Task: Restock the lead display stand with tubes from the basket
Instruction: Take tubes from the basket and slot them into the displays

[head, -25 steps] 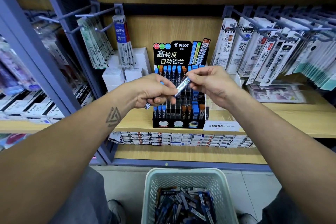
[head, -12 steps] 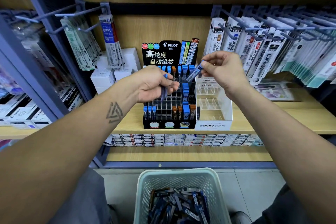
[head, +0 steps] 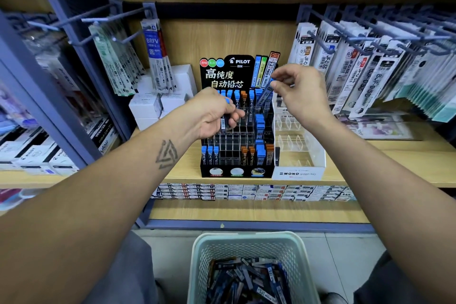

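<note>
Shop shelving of light wood [head: 385,155] filled the view, with purple metal uprights and hooks carrying hanging refill packs. On the middle shelf stood the black tiered lead display stand [head: 237,150], with a header card printed "PILOT" and clear slots in rows. Some slots held tubes with blue or orange caps; many in the middle rows held none.

The right hand [head: 299,96] was raised over the upper right corner of the stand and pinched a dark lead tube with a blue cap [head: 266,91] between thumb and fingers. The tube was tilted, its lower end pointing down to the top row of slots. I could not tell whether it touched the stand. The left hand [head: 214,112] was in front of the upper left part of the stand, fingers curled round a second blue-capped tube [head: 225,116], held nearly upright.

Just beside the stand on the right sat a clear white-fronted organiser marked "MONO" [head: 298,155]. White boxes [head: 158,103] were stacked to the left of it. Below, on the floor, a pale green perforated plastic basket [head: 251,242] held a loose heap of dark tubes [head: 246,281].
</note>
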Available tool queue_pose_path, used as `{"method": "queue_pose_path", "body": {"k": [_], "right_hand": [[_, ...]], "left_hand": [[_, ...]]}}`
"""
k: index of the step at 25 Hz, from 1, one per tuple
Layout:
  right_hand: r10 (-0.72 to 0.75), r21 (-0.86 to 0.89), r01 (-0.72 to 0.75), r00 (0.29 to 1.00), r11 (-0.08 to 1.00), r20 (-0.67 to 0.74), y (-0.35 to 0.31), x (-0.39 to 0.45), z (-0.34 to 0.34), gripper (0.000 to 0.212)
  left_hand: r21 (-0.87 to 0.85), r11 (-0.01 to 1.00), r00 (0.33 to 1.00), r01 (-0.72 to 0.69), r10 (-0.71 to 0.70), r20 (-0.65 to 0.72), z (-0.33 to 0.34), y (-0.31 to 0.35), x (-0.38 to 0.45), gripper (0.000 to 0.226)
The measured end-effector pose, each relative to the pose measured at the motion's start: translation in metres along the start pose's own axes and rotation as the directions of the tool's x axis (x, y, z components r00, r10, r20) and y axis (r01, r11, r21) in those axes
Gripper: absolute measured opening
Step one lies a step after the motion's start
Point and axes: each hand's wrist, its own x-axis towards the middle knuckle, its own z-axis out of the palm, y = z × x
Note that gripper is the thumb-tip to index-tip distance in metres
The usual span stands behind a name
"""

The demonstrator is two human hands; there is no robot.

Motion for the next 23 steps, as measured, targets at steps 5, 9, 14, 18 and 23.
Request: {"method": "queue_pose_path", "body": {"k": [5, 9, 14, 18, 23], "right_hand": [[-0.020, -0.071, 0.020, 1.000, 0.997, 0.002, 0.001, 0.001, 0.008, 0.013], [-0.060, -0.169, 0.076, 0.993, 0.983, 0.098, 0.006, -0.001, 0.020, 0.019], [-0.143, -0.303, 0.176, 0.981, 0.937, 0.128, 0.007, -0.001, 0.026, 0.022], [-0.109, -0.284, 0.135, 0.988, 0.949, 0.107, 0.004, -0.005, 0.023, 0.023], [0.109, 0.144, -0.150, 0.960, 0.978, 0.259, -0.011, -0.016, 0.017, 0.016]], "left_hand": [[-0.022, 1.000, 1.000, -0.011, 0.010, -0.005, 0.003, 0.003, 0.002, 0.025], [-0.003, 0.999, 0.999, -0.033, 0.033, 0.006, 0.007, 0.004, 0.001, 0.032], [0.011, 0.999, 0.999, -0.051, 0.051, 0.004, 0.006, 0.003, 0.002, 0.035], [-0.028, 0.999, 0.997, -0.017, 0.019, 0.075, 0.003, -0.003, 0.002, 0.031], [0.004, 1.000, 0.984, 0.027, -0.027, 0.178, 0.005, -0.009, -0.006, 0.018]]}}
